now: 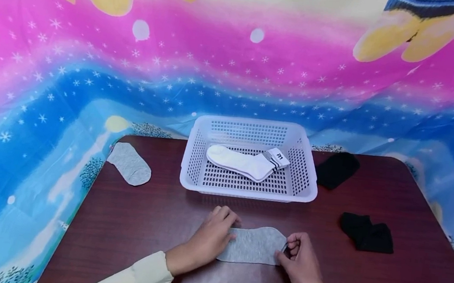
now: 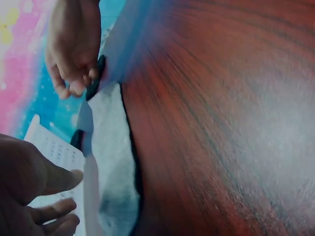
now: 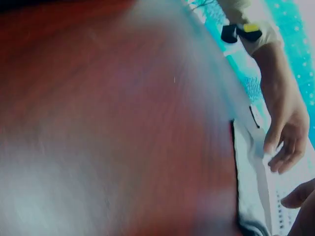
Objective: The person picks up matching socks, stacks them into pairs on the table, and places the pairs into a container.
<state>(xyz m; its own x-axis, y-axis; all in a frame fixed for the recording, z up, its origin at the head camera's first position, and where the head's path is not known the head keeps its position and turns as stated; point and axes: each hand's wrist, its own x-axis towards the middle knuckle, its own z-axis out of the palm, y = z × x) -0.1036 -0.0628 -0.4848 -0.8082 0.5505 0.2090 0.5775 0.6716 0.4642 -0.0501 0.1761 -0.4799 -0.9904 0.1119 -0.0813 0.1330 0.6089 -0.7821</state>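
Observation:
A grey ankle sock (image 1: 254, 245) lies flat on the table between both hands, its cuff end to the right. At that end my right hand (image 1: 303, 262) pinches the cuff edge between thumb and fingers. My left hand (image 1: 213, 234) rests at the sock's other end, thumb and fingers apart and touching it. The left wrist view shows the sock (image 2: 114, 152) lengthwise, with the right hand (image 2: 74, 46) at its far end. In the right wrist view the left hand (image 3: 285, 118) reaches over the sock's far end.
Behind the hands stands a white plastic basket (image 1: 246, 194) holding white socks (image 1: 241, 162) with black stripes. Another grey sock (image 1: 130, 164) lies at the table's left edge. One black sock (image 1: 338, 170) is beside the basket and another (image 1: 367, 233) nearer on the right.

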